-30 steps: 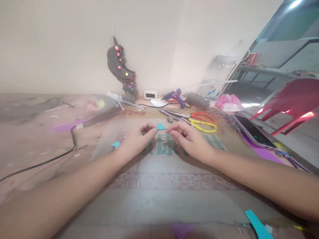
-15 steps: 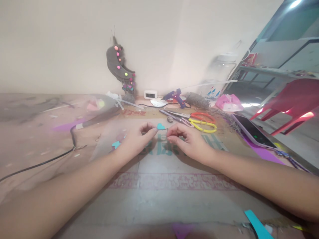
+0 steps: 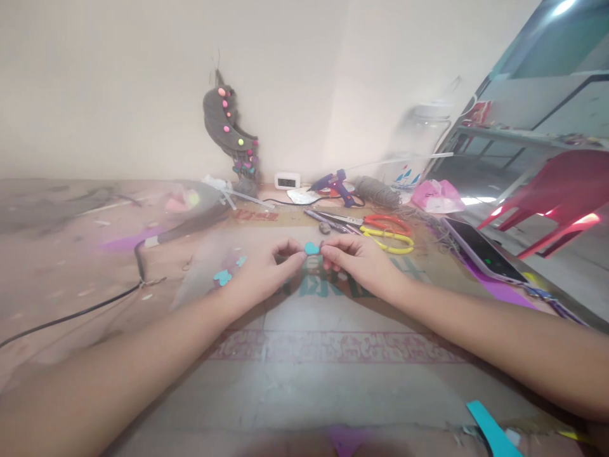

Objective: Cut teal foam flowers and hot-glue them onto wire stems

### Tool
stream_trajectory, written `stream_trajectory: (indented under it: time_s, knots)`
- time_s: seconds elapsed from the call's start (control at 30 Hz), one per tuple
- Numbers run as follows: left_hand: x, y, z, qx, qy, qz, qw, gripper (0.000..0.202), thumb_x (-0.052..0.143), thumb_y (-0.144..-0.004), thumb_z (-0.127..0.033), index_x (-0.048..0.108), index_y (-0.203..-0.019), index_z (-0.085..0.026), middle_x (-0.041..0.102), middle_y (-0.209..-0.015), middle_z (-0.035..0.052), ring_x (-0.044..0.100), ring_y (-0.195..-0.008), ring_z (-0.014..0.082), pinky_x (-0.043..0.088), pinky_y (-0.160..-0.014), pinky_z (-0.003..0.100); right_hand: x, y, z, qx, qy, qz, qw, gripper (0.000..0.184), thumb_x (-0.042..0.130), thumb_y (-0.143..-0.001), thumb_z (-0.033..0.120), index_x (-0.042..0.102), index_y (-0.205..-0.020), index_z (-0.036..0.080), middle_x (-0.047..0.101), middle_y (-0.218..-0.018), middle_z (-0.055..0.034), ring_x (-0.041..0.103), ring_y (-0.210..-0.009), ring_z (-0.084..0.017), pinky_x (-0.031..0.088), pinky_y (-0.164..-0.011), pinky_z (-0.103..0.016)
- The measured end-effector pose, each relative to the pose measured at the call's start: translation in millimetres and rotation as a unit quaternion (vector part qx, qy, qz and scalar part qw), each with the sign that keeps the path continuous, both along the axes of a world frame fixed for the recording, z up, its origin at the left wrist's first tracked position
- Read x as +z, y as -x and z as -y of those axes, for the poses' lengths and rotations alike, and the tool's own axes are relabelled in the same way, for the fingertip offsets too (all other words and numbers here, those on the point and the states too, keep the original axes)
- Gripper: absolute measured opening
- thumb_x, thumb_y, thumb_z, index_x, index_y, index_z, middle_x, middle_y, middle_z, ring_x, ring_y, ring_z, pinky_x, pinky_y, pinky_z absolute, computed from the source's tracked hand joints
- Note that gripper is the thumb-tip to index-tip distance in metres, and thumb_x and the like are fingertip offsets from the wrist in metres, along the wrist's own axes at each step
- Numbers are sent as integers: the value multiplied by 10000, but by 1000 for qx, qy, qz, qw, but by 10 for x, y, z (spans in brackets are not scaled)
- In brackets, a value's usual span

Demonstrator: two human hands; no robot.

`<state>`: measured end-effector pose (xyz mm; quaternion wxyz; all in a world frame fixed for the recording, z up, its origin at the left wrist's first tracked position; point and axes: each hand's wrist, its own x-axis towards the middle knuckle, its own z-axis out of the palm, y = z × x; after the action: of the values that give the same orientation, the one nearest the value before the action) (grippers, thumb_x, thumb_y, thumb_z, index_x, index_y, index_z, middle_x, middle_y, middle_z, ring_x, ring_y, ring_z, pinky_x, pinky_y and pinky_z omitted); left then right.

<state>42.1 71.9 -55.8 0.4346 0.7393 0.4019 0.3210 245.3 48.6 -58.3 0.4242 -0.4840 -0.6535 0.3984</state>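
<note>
A turquoise heart (image 3: 311, 248) is pinched in the left hand (image 3: 271, 268); the right hand (image 3: 364, 259) is held with fingertips closed at its edge. Forearms are stretched over printed cardboard (image 3: 333, 393). Contents of the sailboat-printed bottle (image 3: 425, 136) and pink plastic bag (image 3: 436, 195) cannot be discerned.

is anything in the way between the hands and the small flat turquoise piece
Nothing visible. The left hand pinches the small flat turquoise piece at its left edge; the right hand is close at its other edge, contact too small to tell. The metal scissors with orange and yellow handles lie beyond, not between.
</note>
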Motion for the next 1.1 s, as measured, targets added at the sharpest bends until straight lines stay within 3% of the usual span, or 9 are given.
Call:
stream_trajectory:
  time_s: [0.2,0.33,0.47,0.7,0.8,0.9,1.1]
  knots:
    - [-7,8,14,-40,-43,-50,997,147,545,-844,-306,624,-789,-195,637,-748,2,572,-736,171,438,-701,283,35,26,13,3,20,-13,1000,201,655,-828,364,644,-787,167,601,-629,22,506,-544,-101,417,-539,-233]
    - [-3,17,3,-49,-42,-21,998,198,502,-868,-319,655,-854,-193,678,-844,21,602,-832,194,447,-751,288,44,40,27,-4,16,-6,1000,163,627,-835,324,634,-788,167,594,-630,28,500,-539,-95,409,-530,-223]
    - [17,11,20,-33,-61,-37,997,278,534,-894,-437,666,-835,-198,675,-805,13,591,-781,187,440,-732,287,23,48,31,-7,-3,7,1000,160,607,-837,319,622,-776,172,587,-631,28,513,-556,-100,418,-545,-227]
    - [46,-22,49,-33,-82,-79,993,254,569,-855,-384,627,-693,-198,633,-714,3,550,-708,175,410,-667,285,15,71,67,-9,-31,45,998,174,588,-861,335,630,-798,179,574,-633,23,514,-554,-118,409,-521,-241]
    - [36,-21,38,-36,-75,-69,994,276,568,-856,-384,606,-657,-197,619,-686,-1,549,-696,170,419,-659,280,29,52,76,1,-52,68,996,282,560,-902,384,615,-718,178,572,-627,13,504,-558,-114,401,-540,-243]
    - [17,-8,23,-36,-49,-53,997,287,562,-871,-419,611,-700,-193,603,-656,-13,538,-654,153,422,-633,267,25,29,69,10,-59,58,997,372,497,-942,450,644,-750,168,597,-648,-6,513,-579,-118,408,-555,-244]
    - [2,11,10,-28,-52,-47,997,290,566,-872,-441,618,-730,-193,614,-657,-12,539,-644,151,429,-650,267,23,64,63,4,6,12,1000,201,674,-791,354,691,-854,164,627,-682,1,559,-606,-125,441,-564,-247]
